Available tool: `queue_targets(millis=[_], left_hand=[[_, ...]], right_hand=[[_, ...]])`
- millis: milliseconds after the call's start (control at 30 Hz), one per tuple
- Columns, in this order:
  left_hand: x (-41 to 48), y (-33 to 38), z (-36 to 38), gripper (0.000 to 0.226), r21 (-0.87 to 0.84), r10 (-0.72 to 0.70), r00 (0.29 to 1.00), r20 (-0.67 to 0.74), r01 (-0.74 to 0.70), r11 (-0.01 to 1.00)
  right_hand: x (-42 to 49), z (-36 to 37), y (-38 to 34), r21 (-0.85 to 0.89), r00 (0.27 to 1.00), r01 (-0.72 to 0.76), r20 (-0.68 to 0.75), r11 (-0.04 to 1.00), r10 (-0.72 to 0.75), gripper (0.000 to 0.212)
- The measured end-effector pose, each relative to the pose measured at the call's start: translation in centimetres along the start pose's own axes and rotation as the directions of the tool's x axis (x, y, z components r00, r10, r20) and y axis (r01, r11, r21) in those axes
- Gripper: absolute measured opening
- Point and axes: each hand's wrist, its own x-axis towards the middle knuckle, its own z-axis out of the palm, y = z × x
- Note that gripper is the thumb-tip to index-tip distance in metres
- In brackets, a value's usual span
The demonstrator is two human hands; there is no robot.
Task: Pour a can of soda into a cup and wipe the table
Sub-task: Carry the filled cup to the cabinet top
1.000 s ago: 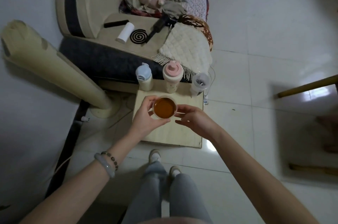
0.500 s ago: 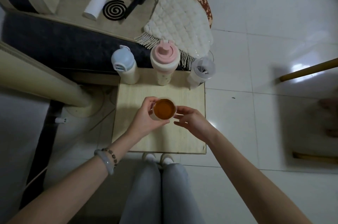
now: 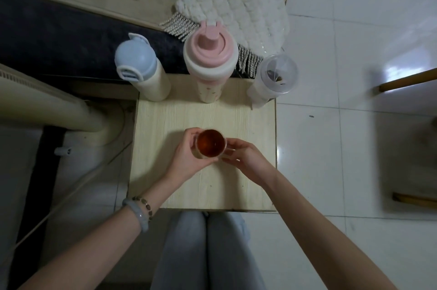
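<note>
The square table [image 3: 165,124], pale wood-grain laminate with a flat matte top, shows no puddle that I can make out and no cloth, so the wipe looks not yet done. Along its far edge stand three tall, smooth, hard cylinders: a pink-lidded bottle [image 3: 210,58], a blue-lidded bottle [image 3: 142,69] and a clear plastic container [image 3: 276,76]. The left hand [image 3: 186,159] wraps its fingers round the cup [image 3: 211,143]; the right hand [image 3: 246,159] pinches its right side. The cup, small, round and seemingly clear glass, is over the table's middle, nearly full of amber-brown liquid, so pouring seems finished. No can is in view.
</note>
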Motion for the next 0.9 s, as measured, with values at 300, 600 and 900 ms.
queue_targets(millis=[300, 600, 900], left_hand=[[-2.1, 3.1, -2.3, 0.101, 0.242, -0.079, 0.989, 0.126, 0.046, 0.969], [-9.2, 17.6, -8.4, 0.100, 0.628, 0.134, 0.956, 0.261, -0.274, 0.728], [-14.2, 33.4, -10.7, 0.104, 0.760, 0.438, 0.839, 0.322, -0.505, 0.409]], right_hand=[[-3.1, 0.7, -2.1, -0.273, 0.987, -0.070, -0.156, 0.959, 0.028, 0.045], [-18.0, 4.7, -10.4, -0.812, 0.958, 0.008, -0.160, 0.583, -0.236, 0.056], [-31.9, 8.1, -16.3, -0.989, 0.684, -0.032, -0.129, 0.147, -0.718, 0.054]])
